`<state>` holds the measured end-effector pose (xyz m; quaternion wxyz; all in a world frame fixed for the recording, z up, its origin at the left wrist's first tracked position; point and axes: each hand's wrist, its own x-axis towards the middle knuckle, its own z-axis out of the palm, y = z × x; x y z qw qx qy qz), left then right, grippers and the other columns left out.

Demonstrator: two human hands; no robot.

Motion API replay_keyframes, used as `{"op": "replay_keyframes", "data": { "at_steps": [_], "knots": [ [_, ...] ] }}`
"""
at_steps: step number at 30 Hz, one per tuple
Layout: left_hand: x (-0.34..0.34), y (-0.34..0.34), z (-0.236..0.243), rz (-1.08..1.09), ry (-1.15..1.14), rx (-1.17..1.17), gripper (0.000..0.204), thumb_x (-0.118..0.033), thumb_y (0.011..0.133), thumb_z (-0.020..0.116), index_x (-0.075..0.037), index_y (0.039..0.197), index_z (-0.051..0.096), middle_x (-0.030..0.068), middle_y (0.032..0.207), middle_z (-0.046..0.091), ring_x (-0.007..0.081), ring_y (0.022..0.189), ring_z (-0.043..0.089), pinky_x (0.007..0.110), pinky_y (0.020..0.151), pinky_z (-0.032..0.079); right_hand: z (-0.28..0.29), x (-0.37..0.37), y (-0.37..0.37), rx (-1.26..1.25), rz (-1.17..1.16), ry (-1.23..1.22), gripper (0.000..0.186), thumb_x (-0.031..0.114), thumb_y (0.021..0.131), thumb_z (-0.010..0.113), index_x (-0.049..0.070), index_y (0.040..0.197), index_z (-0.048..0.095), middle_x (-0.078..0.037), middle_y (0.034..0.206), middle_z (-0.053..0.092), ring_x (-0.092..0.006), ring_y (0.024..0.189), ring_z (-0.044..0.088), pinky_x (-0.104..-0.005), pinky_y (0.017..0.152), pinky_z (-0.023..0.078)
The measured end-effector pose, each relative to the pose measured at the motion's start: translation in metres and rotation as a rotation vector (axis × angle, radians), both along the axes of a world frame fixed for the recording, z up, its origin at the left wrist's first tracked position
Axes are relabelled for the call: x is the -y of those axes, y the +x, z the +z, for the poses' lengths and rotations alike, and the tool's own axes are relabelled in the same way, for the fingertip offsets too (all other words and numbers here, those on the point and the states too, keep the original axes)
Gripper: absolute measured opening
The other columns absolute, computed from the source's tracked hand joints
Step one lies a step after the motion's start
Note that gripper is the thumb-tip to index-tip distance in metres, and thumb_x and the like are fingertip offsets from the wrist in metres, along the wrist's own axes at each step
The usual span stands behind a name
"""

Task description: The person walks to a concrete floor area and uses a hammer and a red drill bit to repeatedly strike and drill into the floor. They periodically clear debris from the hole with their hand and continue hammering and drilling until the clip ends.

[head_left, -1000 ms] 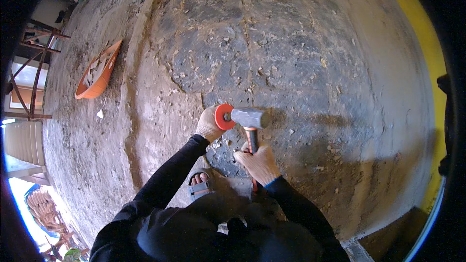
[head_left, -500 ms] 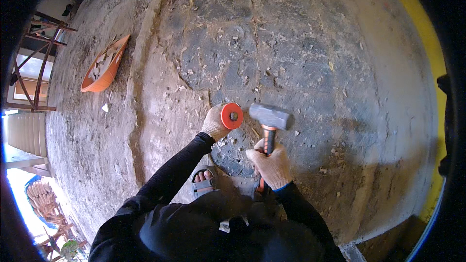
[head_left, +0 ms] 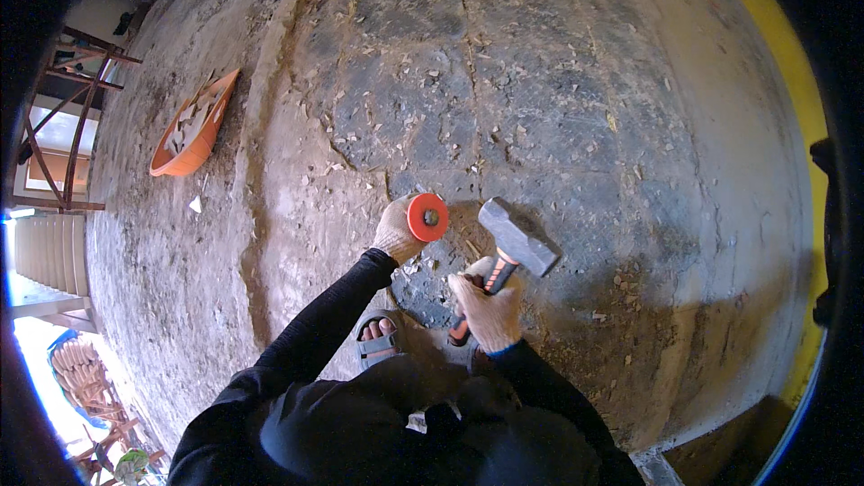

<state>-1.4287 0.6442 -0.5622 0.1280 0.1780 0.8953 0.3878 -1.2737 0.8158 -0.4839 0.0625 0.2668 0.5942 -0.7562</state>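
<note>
Far left, note dark braced frame (head_left: 82, 126) standing upright. Next, see orange basin (head_left: 209, 137) holding pale broken pieces (head_left: 190, 117), with white shard (head_left: 195, 204) lying near. Toward centre, spot sandalled foot (head_left: 376, 333) planted on scuffed floor (head_left: 306, 207); just beyond, left hand (head_left: 394, 229) in pale knit glove (head_left: 389, 241), clenched around round-guarded hand tool (head_left: 423, 230), showing orange-red disc (head_left: 416, 215) and grey metal end (head_left: 431, 217) uppermost. Cannot make out lower tip. To the right, find right hand (head_left: 490, 308), likewise gloved, grasping black-and-orange handle (head_left: 499, 277) of hammer (head_left: 517, 241), with fingers (head_left: 464, 289) wrapped below head (head_left: 529, 247). Note grey head slanting down to the right, apart from disc, above dark chip-strewn floor. Farther right, see yellow band (head_left: 774, 29) curving along edge.
</note>
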Motion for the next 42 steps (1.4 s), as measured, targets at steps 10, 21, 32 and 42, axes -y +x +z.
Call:
{"op": "replay_keyframes", "data": {
  "at_steps": [10, 21, 32, 42],
  "knots": [
    [-0.001, -0.002, 0.002, -0.025, 0.015, -0.040, 0.036, -0.024, 0.081, 0.085, -0.007, 0.111, 0.075, 0.0147, 0.104, 0.077, 0.0323, 0.100, 0.075, 0.040, 0.086, 0.058, 0.006, -0.005, -0.012, -0.120, -0.057, 0.107, 0.017, 0.004, 0.086, 0.078, 0.006, 0.079, 0.063, -0.001, 0.065, 0.063, -0.0098, 0.053, 0.060, -0.0286, 0.049, 0.047],
    [-0.001, -0.001, -0.002, -0.036, -0.025, -0.049, 0.039, -0.025, 0.079, 0.086, -0.007, 0.112, 0.075, 0.0149, 0.108, 0.077, 0.0319, 0.104, 0.075, 0.041, 0.089, 0.058, 0.007, -0.011, 0.002, -0.097, -0.064, -0.103, 0.015, 0.010, 0.087, 0.079, 0.007, 0.081, 0.065, 0.002, 0.065, 0.062, -0.0079, 0.054, 0.058, -0.0267, 0.049, 0.046],
    [-0.001, -0.006, -0.009, -0.023, -0.047, -0.121, 0.036, -0.030, 0.084, 0.083, -0.006, 0.109, 0.074, 0.0147, 0.106, 0.076, 0.0323, 0.101, 0.075, 0.041, 0.086, 0.058, 0.012, -0.025, -0.005, 0.028, -0.024, -0.094, 0.016, 0.011, 0.084, 0.079, 0.007, 0.080, 0.064, 0.002, 0.067, 0.061, -0.0087, 0.052, 0.056, -0.0286, 0.047, 0.043],
    [-0.002, -0.007, -0.011, -0.047, -0.085, -0.149, 0.036, -0.027, 0.083, 0.083, -0.006, 0.112, 0.074, 0.0144, 0.106, 0.077, 0.0320, 0.103, 0.074, 0.040, 0.089, 0.058, 0.012, -0.027, -0.017, 0.102, 0.297, 0.288, 0.017, 0.014, 0.085, 0.078, 0.006, 0.076, 0.065, 0.001, 0.064, 0.062, -0.0088, 0.050, 0.057, -0.0281, 0.047, 0.046]
  ]
}}
